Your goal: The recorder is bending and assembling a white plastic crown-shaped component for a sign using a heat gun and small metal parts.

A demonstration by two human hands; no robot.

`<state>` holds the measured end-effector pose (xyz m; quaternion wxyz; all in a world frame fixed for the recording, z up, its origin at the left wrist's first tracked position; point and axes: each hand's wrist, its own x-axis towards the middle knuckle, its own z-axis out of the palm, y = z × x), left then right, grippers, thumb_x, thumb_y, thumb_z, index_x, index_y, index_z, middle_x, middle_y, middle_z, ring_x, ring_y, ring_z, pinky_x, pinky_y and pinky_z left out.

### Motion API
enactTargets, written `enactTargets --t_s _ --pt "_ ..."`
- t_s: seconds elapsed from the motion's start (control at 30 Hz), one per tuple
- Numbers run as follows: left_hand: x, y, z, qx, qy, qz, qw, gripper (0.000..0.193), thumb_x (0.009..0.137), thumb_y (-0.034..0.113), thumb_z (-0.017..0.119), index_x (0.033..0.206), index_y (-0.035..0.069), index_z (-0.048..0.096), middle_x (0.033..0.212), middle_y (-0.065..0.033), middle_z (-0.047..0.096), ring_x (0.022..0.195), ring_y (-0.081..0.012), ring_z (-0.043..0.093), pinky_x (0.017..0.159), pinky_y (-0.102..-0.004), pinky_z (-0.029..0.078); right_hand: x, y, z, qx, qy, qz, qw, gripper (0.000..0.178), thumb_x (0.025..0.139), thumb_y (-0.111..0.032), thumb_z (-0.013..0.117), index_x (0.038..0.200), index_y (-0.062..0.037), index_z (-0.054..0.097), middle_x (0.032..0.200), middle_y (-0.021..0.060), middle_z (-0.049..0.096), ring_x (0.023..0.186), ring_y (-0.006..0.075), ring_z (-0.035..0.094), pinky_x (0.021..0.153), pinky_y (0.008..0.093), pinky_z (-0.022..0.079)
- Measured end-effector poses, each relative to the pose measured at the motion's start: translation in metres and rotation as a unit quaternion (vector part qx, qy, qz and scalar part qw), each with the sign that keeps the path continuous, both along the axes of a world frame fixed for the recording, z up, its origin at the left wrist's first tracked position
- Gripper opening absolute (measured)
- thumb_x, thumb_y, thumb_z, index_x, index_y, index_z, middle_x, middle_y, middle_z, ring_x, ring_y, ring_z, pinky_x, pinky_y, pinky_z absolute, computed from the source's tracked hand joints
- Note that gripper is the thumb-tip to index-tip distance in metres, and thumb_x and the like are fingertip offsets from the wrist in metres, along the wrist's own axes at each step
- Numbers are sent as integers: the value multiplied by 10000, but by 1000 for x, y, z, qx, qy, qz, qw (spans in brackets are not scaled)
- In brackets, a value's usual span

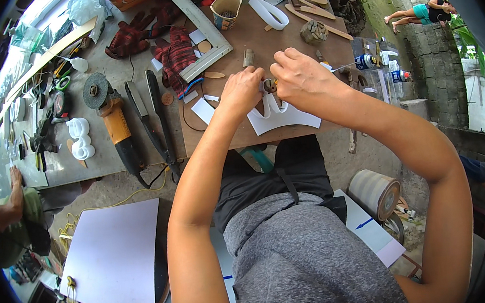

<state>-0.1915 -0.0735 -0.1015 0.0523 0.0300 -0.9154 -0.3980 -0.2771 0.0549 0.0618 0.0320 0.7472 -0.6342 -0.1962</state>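
Note:
My left hand (243,89) and my right hand (305,78) meet above the brown work board, fingers closed in a pinch. Between them is a small round wooden piece (271,85). A thin white strip (261,113) is bent into curves below it, and its upper parts run up into my fingers, which partly hide it. Underneath lies a white sheet (289,120) with a curved lower edge, flat on the board near its front edge. Just beyond my fingers stands a short wooden cylinder (248,57).
Left of the board lie an angle grinder (115,119) and a black flat iron (160,115). A metal square (203,36), red-black gloves (178,59), a cup (225,11) and a white ring (268,13) are beyond my hands. Another person's hand (16,177) rests at the far-left table edge.

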Motion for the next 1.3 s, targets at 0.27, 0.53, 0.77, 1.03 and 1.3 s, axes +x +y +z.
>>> enactTargets --t_s 0.27,0.53,0.77,1.03,1.3 --pt "6 -13 -4 114 -3 -5 993 210 768 4 653 975 -6 618 958 -197 679 928 -421 641 797 -476 517 -3 3 -4 -4 -28 24 999 91 708 -145 660 692 -76 717 808 43 594 912 202 562 833 313 447" --pt "-11 -10 6 114 66 -54 990 175 889 2 546 999 1 682 990 -203 704 949 -424 644 838 -482 515 -9 10 -6 0 -32 16 999 103 727 -174 686 731 -104 762 850 52 649 944 208 572 859 316 437" --pt "-10 -15 12 176 0 -66 982 128 938 77 581 934 -49 603 927 -227 654 928 -444 602 799 -483 475 -8 13 -3 -16 -20 8 1000 108 729 -185 687 731 -105 759 847 50 638 938 210 573 857 322 441" --pt "-15 -19 14 151 -13 -78 985 118 907 67 643 967 -13 706 936 -181 680 910 -375 655 806 -449 518 -12 15 -4 -4 -14 5 1000 112 741 -186 691 761 -108 768 861 45 646 944 202 579 859 313 439" --pt "-6 -21 18 196 -31 -42 979 159 908 121 701 996 -11 718 852 -161 668 765 -276 664 707 -396 523 -10 12 -3 0 -7 36 999 116 767 -182 681 778 -113 773 848 37 670 934 192 591 851 305 429"
